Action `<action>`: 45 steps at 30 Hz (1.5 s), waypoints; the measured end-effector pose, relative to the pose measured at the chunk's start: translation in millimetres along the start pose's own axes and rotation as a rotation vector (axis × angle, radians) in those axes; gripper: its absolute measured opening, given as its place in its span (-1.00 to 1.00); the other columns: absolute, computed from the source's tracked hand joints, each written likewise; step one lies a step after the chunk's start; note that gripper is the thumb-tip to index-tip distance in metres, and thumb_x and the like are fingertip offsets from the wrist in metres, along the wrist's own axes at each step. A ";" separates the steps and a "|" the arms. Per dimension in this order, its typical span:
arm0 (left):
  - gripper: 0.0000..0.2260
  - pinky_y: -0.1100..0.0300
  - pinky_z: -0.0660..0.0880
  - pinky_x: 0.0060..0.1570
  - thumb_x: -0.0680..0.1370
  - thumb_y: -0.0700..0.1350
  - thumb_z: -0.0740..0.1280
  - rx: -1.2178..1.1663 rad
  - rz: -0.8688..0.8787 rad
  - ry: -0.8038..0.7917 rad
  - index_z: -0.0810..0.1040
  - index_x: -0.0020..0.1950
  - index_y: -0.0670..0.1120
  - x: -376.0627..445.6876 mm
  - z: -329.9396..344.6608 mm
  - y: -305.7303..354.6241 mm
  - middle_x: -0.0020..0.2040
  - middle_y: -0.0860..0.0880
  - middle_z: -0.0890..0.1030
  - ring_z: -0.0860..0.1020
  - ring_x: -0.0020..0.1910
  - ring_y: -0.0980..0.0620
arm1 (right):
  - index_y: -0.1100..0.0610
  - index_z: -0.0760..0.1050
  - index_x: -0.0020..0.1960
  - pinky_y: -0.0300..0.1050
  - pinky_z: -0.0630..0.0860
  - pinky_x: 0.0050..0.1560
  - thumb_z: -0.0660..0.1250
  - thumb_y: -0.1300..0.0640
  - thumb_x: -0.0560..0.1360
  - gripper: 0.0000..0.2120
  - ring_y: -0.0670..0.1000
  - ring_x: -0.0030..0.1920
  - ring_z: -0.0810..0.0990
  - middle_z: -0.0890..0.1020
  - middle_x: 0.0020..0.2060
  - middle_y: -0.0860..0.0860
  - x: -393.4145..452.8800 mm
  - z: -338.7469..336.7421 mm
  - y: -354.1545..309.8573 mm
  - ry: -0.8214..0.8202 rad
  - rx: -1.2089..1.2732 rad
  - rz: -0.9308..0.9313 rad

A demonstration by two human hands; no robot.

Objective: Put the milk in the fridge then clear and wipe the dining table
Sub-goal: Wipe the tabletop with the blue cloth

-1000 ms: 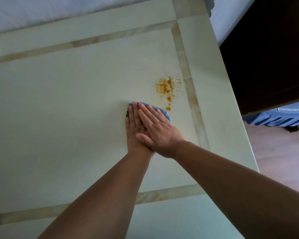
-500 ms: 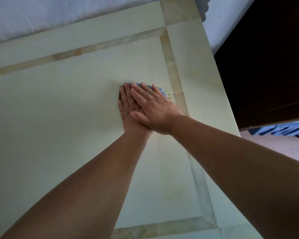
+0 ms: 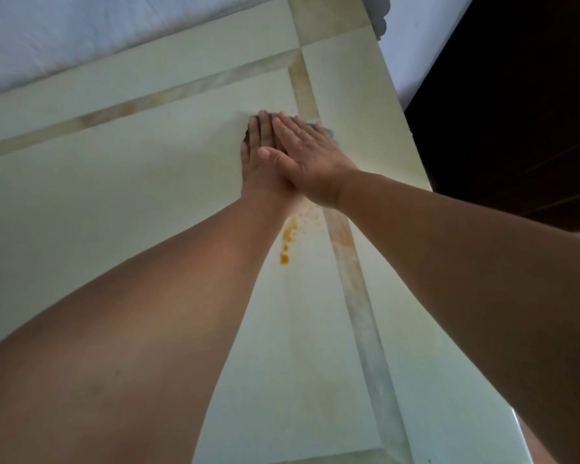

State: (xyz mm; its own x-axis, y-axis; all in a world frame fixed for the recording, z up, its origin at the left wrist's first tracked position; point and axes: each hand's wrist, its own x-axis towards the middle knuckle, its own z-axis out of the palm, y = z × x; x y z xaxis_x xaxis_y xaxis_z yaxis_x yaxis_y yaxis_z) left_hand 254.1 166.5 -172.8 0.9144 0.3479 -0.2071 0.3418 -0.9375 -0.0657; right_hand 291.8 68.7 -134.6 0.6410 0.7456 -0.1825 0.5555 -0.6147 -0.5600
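Note:
My left hand lies flat on the pale dining table, and my right hand lies flat on top of it. Both press down on a blue cloth, of which only a small edge shows past my right fingers, near the table's far right corner. An orange smear with crumbs stays on the table just behind my wrists, between my two forearms. No milk is in view.
The table's right edge runs close beside my hands, with dark wooden furniture beyond it. A white wall or cloth lies past the far edge. A tan inlay band frames the tabletop.
Both hands pushed the cloth away from me, over the orange spill and on toward the far right corner. The spill is now smeared and thinner, and lies behind my wrists.

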 end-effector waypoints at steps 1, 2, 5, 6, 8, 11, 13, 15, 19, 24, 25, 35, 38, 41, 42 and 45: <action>-0.22 -0.11 -0.17 0.53 0.50 0.33 -0.11 0.019 0.017 -0.007 -0.21 0.60 -0.05 1.0 1.1 -1.2 0.60 -0.14 -0.23 -0.23 0.58 -0.14 | 0.11 -0.09 0.62 -0.04 -0.18 0.56 -0.10 -0.28 0.63 -0.30 -0.02 0.59 -0.12 -0.04 0.61 0.01 -2.1 1.5 -1.3 0.012 0.006 0.012; -0.23 -0.10 -0.17 0.53 0.52 0.32 -0.08 0.026 0.029 -0.016 -0.22 0.60 -0.06 0.5 0.6 0.0 0.60 -0.14 -0.24 -0.23 0.58 -0.14 | 0.11 -0.09 0.62 -0.04 -0.18 0.56 -0.10 -0.28 0.63 -0.30 -0.02 0.59 -0.12 -0.03 0.61 0.02 -4.4 2.9 -0.9 0.022 0.012 0.024; -0.26 -0.05 -0.22 0.53 0.59 0.26 0.00 -0.008 0.053 -0.022 -0.25 0.60 -0.07 -20.5 0.0 6.0 0.60 -0.13 -0.26 -0.26 0.57 -0.12 | 0.11 -0.09 0.62 -0.05 -0.18 0.56 -0.07 -0.27 0.63 -0.30 -0.02 0.59 -0.12 -0.03 0.61 0.02 -24.0 9.4 -3.3 0.039 0.014 0.044; -0.27 -0.05 -0.22 0.53 0.60 0.25 0.00 -0.015 0.061 -0.013 -0.26 0.60 -0.08 -29.7 1.3 8.7 0.59 -0.13 -0.27 -0.27 0.57 -0.11 | 0.11 -0.09 0.62 -0.05 -0.18 0.56 -0.07 -0.27 0.63 -0.29 -0.02 0.59 -0.12 -0.03 0.61 0.02 -32.5 11.8 -4.0 0.040 0.012 0.049; -0.27 -0.06 -0.23 0.53 0.60 0.26 -0.02 -0.024 0.075 0.009 -0.26 0.59 -0.08 -50.7 5.0 13.2 0.59 -0.13 -0.29 -0.28 0.57 -0.12 | 0.11 -0.10 0.62 -0.06 -0.19 0.56 -0.09 -0.30 0.58 -0.25 -0.02 0.59 -0.12 -0.03 0.61 0.02 -52.9 17.5 -8.9 0.040 0.016 0.062; -0.27 -0.07 -0.21 0.53 0.60 0.26 -0.04 -0.031 0.103 -0.005 -0.27 0.59 -0.09 -83.9 11.8 16.0 0.59 -0.13 -0.30 -0.30 0.56 -0.12 | 0.10 -0.10 0.62 -0.09 -0.21 0.56 -0.13 -0.33 0.51 -0.19 -0.02 0.59 -0.14 -0.04 0.61 0.01 -86.6 27.7 -22.4 0.039 0.032 0.079; -0.27 -0.06 -0.23 0.53 0.61 0.26 -0.04 -0.046 0.111 -0.015 -0.28 0.59 -0.09 -110.8 16.9 15.7 0.59 -0.12 -0.31 -0.31 0.56 -0.12 | 0.10 -0.10 0.62 -0.11 -0.24 0.55 -0.12 -0.33 0.50 -0.19 -0.01 0.59 -0.15 -0.05 0.60 0.01 -110.9 37.4 -33.6 0.041 0.019 0.091; -0.28 -0.05 -0.24 0.52 0.62 0.25 -0.02 -0.041 0.113 -0.022 -0.30 0.59 -0.07 -140.3 20.5 12.8 0.58 -0.12 -0.32 -0.33 0.55 -0.12 | 0.08 -0.11 0.62 -0.13 -0.27 0.53 -0.12 -0.35 0.50 -0.18 -0.01 0.59 -0.17 -0.06 0.60 0.01 -135.3 48.6 -45.2 0.042 0.021 0.108; -0.29 -0.04 -0.26 0.51 0.61 0.25 -0.03 -0.084 0.134 -0.067 -0.32 0.58 -0.03 -198.6 25.4 5.5 0.57 -0.11 -0.36 -0.35 0.55 -0.10 | 0.04 -0.11 0.62 -0.12 -0.29 0.53 -0.22 -0.42 0.41 -0.10 -0.01 0.59 -0.19 -0.07 0.60 0.00 -181.8 74.1 -71.5 0.041 0.032 0.116; -0.31 -0.05 -0.21 0.54 0.63 0.21 -0.03 -0.128 0.171 -0.123 -0.37 0.57 -0.01 -266.2 32.5 -13.0 0.55 -0.08 -0.41 -0.39 0.53 -0.05 | 0.00 -0.13 0.62 -0.10 -0.28 0.54 -0.20 -0.44 0.42 -0.12 -0.01 0.59 -0.20 -0.06 0.60 -0.02 -234.9 104.3 -100.3 0.047 0.033 0.129; -0.31 -0.03 -0.22 0.54 0.62 0.21 -0.03 -0.145 0.178 -0.143 -0.37 0.56 -0.01 -279.7 33.1 -17.3 0.55 -0.06 -0.41 -0.39 0.53 -0.04 | -0.02 -0.13 0.62 -0.10 -0.28 0.54 -0.21 -0.44 0.44 -0.14 -0.02 0.59 -0.21 -0.07 0.60 -0.03 -245.3 111.1 -106.0 0.044 0.030 0.134; -0.52 -0.07 0.14 0.50 0.66 0.05 0.12 -0.700 0.206 0.019 0.21 0.57 -0.05 -393.0 33.9 -87.5 0.57 -0.05 0.23 0.10 0.57 0.00 | 0.04 0.17 0.57 -0.03 -0.06 0.56 -0.01 -0.27 0.61 -0.37 0.06 0.59 0.00 0.14 0.58 0.04 -296.4 137.8 -149.2 0.078 -0.085 0.218; -0.54 -0.14 0.18 0.48 0.61 -0.03 0.11 -0.659 0.023 0.180 0.34 0.49 -0.14 -408.2 35.0 -111.8 0.52 -0.11 0.32 0.17 0.55 -0.08 | 0.12 0.31 0.47 0.00 0.20 0.44 0.11 -0.18 0.60 -0.44 0.13 0.45 0.29 0.40 0.45 0.07 -287.7 131.5 -153.6 0.191 -0.191 0.210; -0.57 -0.09 0.14 0.51 0.63 -0.10 0.18 -0.663 -0.160 0.202 0.32 0.50 -0.15 -416.4 39.2 -132.1 0.54 -0.12 0.29 0.13 0.57 -0.08 | 0.06 0.18 0.56 0.14 0.00 0.53 0.12 -0.24 0.56 -0.34 0.18 0.54 0.09 0.22 0.53 0.13 -275.4 145.8 -156.1 0.112 -0.192 0.273; -0.56 -0.06 0.11 0.52 0.64 -0.11 0.18 -0.680 -0.201 0.176 0.28 0.52 -0.16 -419.1 41.5 -135.8 0.55 -0.12 0.25 0.10 0.58 -0.07 | 0.04 0.08 0.59 0.22 -0.12 0.53 0.09 -0.28 0.56 -0.30 0.22 0.57 -0.03 0.11 0.56 0.15 -274.8 157.6 -157.9 0.080 -0.247 0.292; -0.42 0.04 -0.07 0.55 0.65 -0.03 0.18 -0.637 -0.234 -0.020 0.03 0.60 -0.15 -427.5 51.5 -139.2 0.62 -0.08 -0.01 -0.08 0.59 -0.04 | 0.01 -0.12 0.61 0.34 -0.28 0.49 -0.06 -0.29 0.58 -0.29 0.26 0.57 -0.23 -0.12 0.59 0.17 -281.9 190.9 -172.1 0.055 -0.390 0.265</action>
State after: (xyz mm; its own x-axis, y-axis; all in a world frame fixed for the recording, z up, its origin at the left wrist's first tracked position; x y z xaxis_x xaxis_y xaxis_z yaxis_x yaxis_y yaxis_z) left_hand -195.6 147.8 -125.4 0.7986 0.5351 -0.2755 0.5970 -0.6462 0.4754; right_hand -85.6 13.5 -141.1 0.8089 0.5413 -0.2292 0.5193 -0.8408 -0.1530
